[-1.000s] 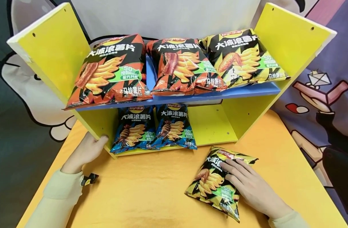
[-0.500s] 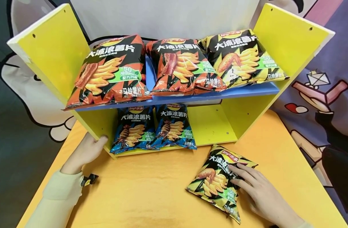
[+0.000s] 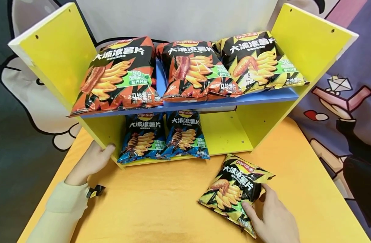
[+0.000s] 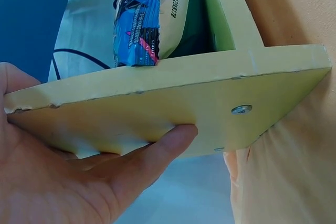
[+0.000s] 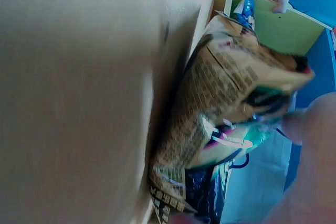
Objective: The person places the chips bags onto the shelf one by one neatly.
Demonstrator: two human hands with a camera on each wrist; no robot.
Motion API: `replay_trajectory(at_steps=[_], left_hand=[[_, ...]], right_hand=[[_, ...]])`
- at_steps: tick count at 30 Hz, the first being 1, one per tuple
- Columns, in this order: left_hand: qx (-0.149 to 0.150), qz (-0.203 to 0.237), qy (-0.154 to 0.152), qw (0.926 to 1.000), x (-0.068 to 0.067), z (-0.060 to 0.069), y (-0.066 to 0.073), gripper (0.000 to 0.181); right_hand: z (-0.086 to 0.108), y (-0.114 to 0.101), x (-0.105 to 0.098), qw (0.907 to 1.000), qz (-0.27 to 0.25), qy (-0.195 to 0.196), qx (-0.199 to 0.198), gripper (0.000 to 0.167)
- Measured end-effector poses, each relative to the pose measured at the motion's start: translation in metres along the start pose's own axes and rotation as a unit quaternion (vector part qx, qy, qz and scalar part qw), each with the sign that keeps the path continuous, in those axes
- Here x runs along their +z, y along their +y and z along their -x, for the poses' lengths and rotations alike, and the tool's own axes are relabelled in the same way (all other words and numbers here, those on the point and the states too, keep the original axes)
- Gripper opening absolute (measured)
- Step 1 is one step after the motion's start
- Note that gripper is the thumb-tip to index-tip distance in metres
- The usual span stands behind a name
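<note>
A yellow-and-black bag of potato chips (image 3: 231,192) lies slantwise on the table in front of the shelf. My right hand (image 3: 276,216) holds its right side, with the thumb on the printed front and the other fingers at the edge. In the right wrist view the bag's back panel (image 5: 210,98) shows, blurred. My left hand (image 3: 92,162) grips the left side panel of the yellow shelf (image 4: 157,98), with its digits on either side of the front edge. Most of its fingers are hidden behind the panel in the head view.
Two red chip bags (image 3: 118,77) (image 3: 194,71) and a yellow one (image 3: 258,60) sit on the blue upper board (image 3: 264,96). Two blue bags (image 3: 144,138) (image 3: 185,135) stand at the lower left, with bare board (image 3: 225,131) beside them. An orange cloth (image 3: 149,202) covers the table.
My right hand has slid from the front of the yellow chip bag to its right side, toward me, and now holds that side. The left hand stays on the shelf.
</note>
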State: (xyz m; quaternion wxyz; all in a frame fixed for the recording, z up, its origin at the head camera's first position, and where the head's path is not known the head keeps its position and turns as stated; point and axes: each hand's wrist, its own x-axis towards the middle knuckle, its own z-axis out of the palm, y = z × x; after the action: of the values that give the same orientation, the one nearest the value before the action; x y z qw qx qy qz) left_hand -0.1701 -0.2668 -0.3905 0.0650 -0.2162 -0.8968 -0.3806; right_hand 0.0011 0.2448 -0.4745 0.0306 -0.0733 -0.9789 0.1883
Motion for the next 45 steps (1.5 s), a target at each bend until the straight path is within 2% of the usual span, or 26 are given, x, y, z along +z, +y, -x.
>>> replay_trajectory(at_steps=[2, 6, 12, 18, 21, 26, 30, 35, 39, 42, 45], left_hand=[[0.001, 0.001, 0.000, 1.0000, 0.000, -0.001, 0.000, 0.007], [0.001, 0.001, -0.001, 1.0000, 0.001, -0.001, 0.001, 0.009], [-0.003, -0.001, -0.002, 1.0000, 0.000, 0.000, 0.001, 0.005], [0.007, 0.002, -0.002, 1.0000, -0.001, -0.001, 0.000, 0.010], [0.007, 0.001, -0.001, 1.0000, -0.001, -0.001, 0.000, 0.011], [0.006, 0.001, 0.000, 1.0000, 0.000, 0.000, 0.000, 0.004], [0.004, 0.000, 0.003, 1.0000, 0.002, 0.000, 0.000, 0.004], [-0.007, -0.004, 0.006, 1.0000, 0.002, 0.000, 0.000, 0.005], [-0.006, -0.006, 0.004, 1.0000, 0.001, -0.001, 0.000, 0.008], [-0.006, -0.008, 0.002, 0.9999, 0.001, 0.000, 0.000, 0.004], [-0.005, -0.009, 0.001, 0.9999, 0.001, 0.001, 0.000, 0.005]], right_hand=[[0.001, -0.003, 0.000, 0.9988, 0.012, -0.039, 0.028, 0.114], [-0.001, -0.007, 0.002, 0.9960, 0.017, -0.073, 0.048, 0.133], [-0.003, -0.010, 0.004, 0.9947, 0.019, -0.081, 0.060, 0.142], [-0.005, -0.005, 0.005, 0.9941, 0.003, -0.093, 0.056, 0.142], [-0.003, -0.002, 0.007, 0.9954, -0.014, -0.082, 0.049, 0.137], [0.001, 0.005, 0.009, 0.9935, -0.071, -0.066, 0.060, 0.124], [0.003, 0.014, 0.009, 0.9909, -0.119, -0.034, 0.052, 0.108], [0.006, 0.024, 0.009, 0.9814, -0.183, 0.000, 0.057, 0.089], [0.006, 0.028, 0.009, 0.9751, -0.208, 0.043, 0.062, 0.070], [0.007, 0.031, 0.011, 0.9697, -0.226, 0.086, 0.036, 0.056], [0.007, 0.034, 0.013, 0.9602, -0.249, 0.126, -0.008, 0.041]])
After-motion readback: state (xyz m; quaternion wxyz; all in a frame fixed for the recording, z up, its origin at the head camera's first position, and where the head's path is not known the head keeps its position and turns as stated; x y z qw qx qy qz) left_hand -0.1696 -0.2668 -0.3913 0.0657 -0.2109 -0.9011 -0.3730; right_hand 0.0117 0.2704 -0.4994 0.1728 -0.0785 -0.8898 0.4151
